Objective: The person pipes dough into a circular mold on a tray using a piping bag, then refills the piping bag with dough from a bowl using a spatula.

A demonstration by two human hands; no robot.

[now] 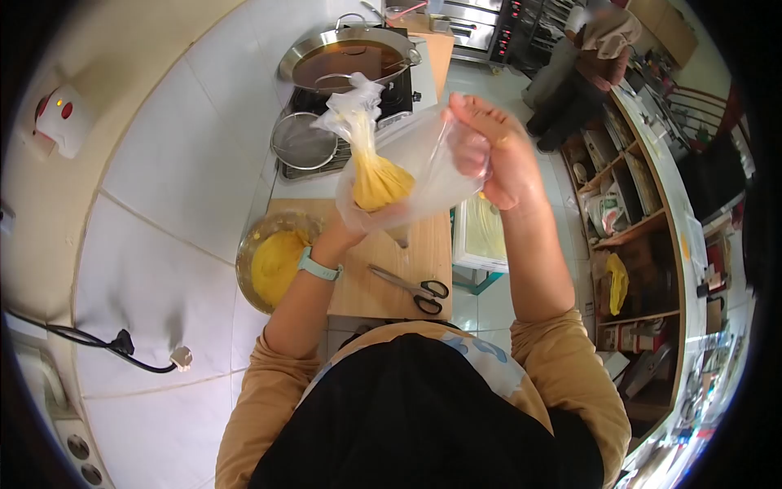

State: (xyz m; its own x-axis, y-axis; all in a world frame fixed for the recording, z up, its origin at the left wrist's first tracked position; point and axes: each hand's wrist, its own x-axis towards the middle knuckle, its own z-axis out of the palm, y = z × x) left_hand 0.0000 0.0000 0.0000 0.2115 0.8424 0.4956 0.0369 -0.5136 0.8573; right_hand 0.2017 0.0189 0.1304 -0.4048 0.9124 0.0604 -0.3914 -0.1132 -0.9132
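In the head view, a clear plastic bag [444, 167] is stretched between my hands above the wooden worktop. Inside or against it is a bundle of yellow batter [379, 183], its wrapper gathered and twisted upward. My left hand [349, 230] holds the bag from below, its fingers mostly hidden by the plastic. My right hand [495, 147] is closed on the bag's right edge, slightly blurred. Beside my left wrist, a metal bowl [244, 265] contains more yellow batter [277, 261]. Black-handled scissors [407, 287] lie on the wooden worktop [358, 293], below the bag.
A wide pan of brown liquid [350, 65] sits on the stove at the back, with a round mesh strainer [304, 140] in front. A white-rimmed tray [481, 262] stands right of the worktop. Shelves [631, 228] line the right side; another person [599, 57] stands at the back right.
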